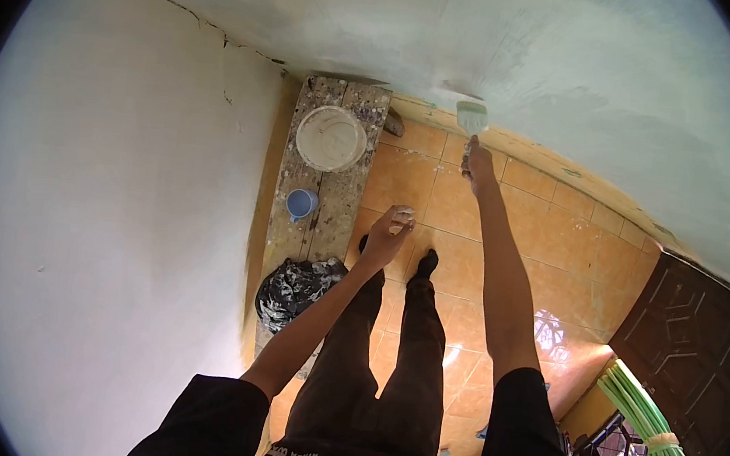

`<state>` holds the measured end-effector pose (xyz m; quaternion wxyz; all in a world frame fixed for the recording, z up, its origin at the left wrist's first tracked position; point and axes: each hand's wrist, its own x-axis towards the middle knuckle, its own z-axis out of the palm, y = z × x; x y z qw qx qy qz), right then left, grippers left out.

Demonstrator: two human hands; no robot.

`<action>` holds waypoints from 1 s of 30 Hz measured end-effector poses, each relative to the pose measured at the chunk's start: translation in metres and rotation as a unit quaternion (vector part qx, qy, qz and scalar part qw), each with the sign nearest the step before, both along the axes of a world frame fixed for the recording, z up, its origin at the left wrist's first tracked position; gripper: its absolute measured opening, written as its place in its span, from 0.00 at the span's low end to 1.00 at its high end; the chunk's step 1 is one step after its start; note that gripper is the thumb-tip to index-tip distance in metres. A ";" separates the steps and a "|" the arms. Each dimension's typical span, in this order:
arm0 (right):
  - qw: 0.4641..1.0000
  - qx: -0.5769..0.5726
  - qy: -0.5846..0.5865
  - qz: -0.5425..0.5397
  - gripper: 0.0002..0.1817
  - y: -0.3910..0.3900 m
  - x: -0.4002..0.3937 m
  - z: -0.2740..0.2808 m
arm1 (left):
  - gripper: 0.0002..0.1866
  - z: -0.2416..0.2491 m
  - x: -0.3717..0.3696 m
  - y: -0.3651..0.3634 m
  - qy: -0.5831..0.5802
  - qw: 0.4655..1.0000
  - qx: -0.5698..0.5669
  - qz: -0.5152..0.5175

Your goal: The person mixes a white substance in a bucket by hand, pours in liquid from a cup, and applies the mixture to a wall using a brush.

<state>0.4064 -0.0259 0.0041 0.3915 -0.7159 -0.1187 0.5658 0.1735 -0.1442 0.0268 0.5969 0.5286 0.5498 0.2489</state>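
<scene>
My right hand (477, 164) is closed around the handle of a putty knife (472, 116). The knife's wide, pale-smeared blade is at the low part of the pale wall (572, 81), near a darker streak; whether it touches is hard to tell. My left hand (391, 230) hangs in front of me above the tiles, with fingers loosely curled and a gap between thumb and forefinger. White paste coats its fingertips, and I see no tool in it. To its left, a stained wooden bench (333, 194) bears a round whitish tub or lid (330, 138) and a blue mug (300, 205).
A black plastic bag (297, 292) smeared with white lies on the bench. Orange floor tiles (455, 202) run along the wall. At right are a dark carved door (681, 320) and a tied bundle of green stalks or tubes (653, 432). A crack (167, 0) crosses the upper left wall.
</scene>
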 end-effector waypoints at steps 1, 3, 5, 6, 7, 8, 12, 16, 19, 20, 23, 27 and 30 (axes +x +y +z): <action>1.000 -0.006 0.011 -0.007 0.20 0.006 0.005 -0.004 | 0.15 0.004 0.001 0.001 0.004 1.000 -0.002 -0.006; 0.999 0.008 0.043 -0.019 0.20 0.012 0.009 0.000 | 0.15 0.010 0.002 0.002 0.010 1.000 -0.004 -0.013; 0.995 0.041 0.082 -0.026 0.21 0.021 0.018 0.038 | 0.15 0.012 0.004 -0.001 0.010 1.000 -0.010 -0.012; 0.994 0.043 0.093 -0.047 0.20 0.020 0.015 0.061 | 0.15 0.010 0.005 -0.003 0.012 1.000 -0.012 -0.012; 0.994 0.063 0.082 -0.044 0.20 0.016 0.013 0.084 | 0.16 0.006 0.006 -0.006 0.012 1.000 -0.014 -0.012; 0.993 0.084 0.071 -0.041 0.21 0.010 0.012 0.107 | 0.16 0.004 0.008 -0.007 0.012 1.000 -0.016 -0.012; 0.980 0.197 0.018 -0.021 0.22 -0.006 0.004 0.200 | 0.16 0.003 0.016 -0.014 0.023 0.999 -0.014 -0.028; 0.951 0.309 -0.021 -0.021 0.22 -0.007 -0.005 0.225 | 0.16 0.000 0.024 -0.019 0.020 0.999 0.010 -0.035; 0.935 0.353 -0.045 -0.014 0.21 0.008 0.000 0.181 | 0.16 0.003 0.030 -0.017 0.022 0.999 0.002 -0.036; 0.939 0.341 -0.054 -0.011 0.21 0.013 0.005 0.157 | 0.16 0.006 0.031 -0.015 0.023 0.999 0.001 -0.035; 0.944 0.310 -0.115 0.001 0.22 0.017 0.014 0.071 | 0.16 0.028 0.031 -0.004 0.038 0.998 -0.026 -0.038; 0.980 0.169 -0.101 0.001 0.21 0.000 0.001 -0.001 | 0.16 0.021 0.020 0.000 0.036 0.999 -0.001 -0.032; 0.999 0.001 -0.026 -0.023 0.21 -0.004 -0.003 -0.034 | 0.16 0.016 0.011 0.003 0.023 1.000 -0.001 -0.017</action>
